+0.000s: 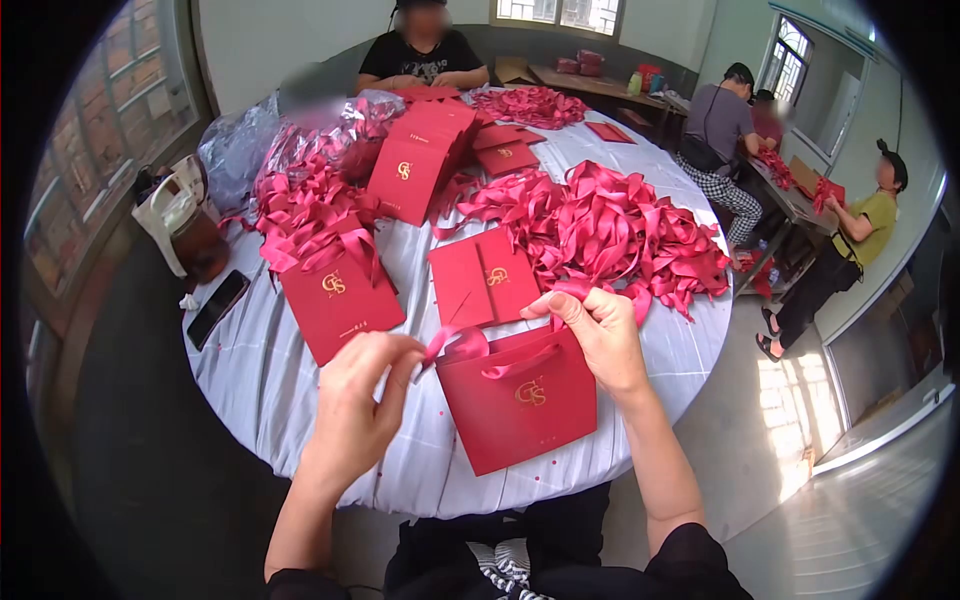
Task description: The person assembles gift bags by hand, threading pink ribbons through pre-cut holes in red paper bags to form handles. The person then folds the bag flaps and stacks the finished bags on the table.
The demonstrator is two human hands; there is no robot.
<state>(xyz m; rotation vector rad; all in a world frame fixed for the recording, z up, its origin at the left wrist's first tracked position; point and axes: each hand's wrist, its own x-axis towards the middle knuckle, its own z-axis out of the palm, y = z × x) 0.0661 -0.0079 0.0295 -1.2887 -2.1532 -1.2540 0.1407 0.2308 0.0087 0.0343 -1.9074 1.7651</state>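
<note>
bag point(520, 410) on bench point(260, 370) | left hand point(358, 405) pinches ribbon point(455, 345) end | right hand point(603, 335) grips bag rim | best: keep ribbon flat, taut

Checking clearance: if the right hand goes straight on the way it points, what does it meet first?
Probably the flat red gift bag lying just past the fingertips of the right hand; height above it is unclear.
</note>
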